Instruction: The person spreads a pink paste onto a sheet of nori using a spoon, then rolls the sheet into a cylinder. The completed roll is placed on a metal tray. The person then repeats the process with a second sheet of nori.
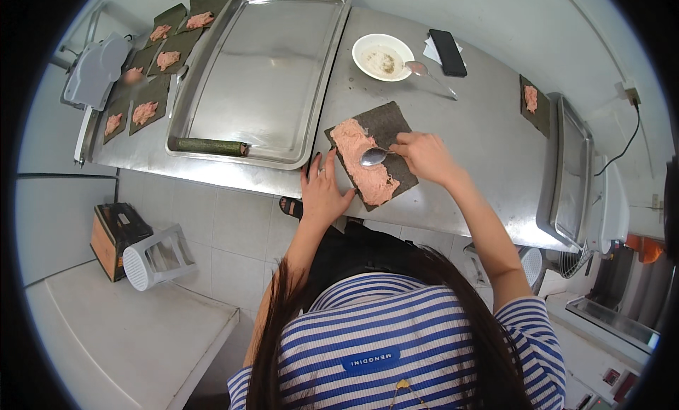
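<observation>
In front of me a dark green seaweed sheet lies on the steel table, with pink minced paste spread over its left part. My right hand is closed round the handle of a metal spoon, whose bowl rests on the paste. My left hand has its fingers spread at the sheet's left edge, close to the tray's corner. Its thumb is by the sheet's near corner; whether it touches is unclear. In the large steel tray a seaweed roll lies along the near side.
Several seaweed sheets with paste lumps lie left of the tray. Beyond my work stand a white bowl of liquid, another spoon leaning on it, and a black phone. At right are another topped sheet and tray.
</observation>
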`<state>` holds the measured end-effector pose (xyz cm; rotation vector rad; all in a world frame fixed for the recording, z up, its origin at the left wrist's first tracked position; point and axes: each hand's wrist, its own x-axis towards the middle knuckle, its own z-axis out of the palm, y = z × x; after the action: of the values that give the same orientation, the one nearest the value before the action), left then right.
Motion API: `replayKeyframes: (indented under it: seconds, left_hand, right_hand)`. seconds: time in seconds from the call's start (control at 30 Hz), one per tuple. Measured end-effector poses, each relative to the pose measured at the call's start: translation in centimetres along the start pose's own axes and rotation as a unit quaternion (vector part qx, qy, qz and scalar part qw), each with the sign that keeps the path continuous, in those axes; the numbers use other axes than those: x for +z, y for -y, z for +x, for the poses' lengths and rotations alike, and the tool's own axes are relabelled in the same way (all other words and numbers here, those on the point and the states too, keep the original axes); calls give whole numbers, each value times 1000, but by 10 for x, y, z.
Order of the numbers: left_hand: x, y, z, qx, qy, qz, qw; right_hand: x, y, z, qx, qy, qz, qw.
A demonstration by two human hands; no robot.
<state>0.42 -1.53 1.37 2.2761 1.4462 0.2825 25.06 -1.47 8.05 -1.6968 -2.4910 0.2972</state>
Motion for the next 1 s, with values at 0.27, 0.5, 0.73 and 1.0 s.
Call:
replayKeyframes:
  seconds: [0.27,0.5,0.73,1.0]
  left_hand:
    - [1,1,-1,-3,6,-11,1000]
    - [2,2,-2,3,-7,-10,1000]
    - [-3,-1,0,7,2,17,1000]
    - [1,-1,-1,15,-16,39,999]
  right_hand:
    - [10,-6,58,-110,-14,-65,992]
    - [14,-4,84,-97,12,-94,991]
    - [24,-3,100,-77,1,-103,992]
    - [7,9,91,40,20,-33,998]
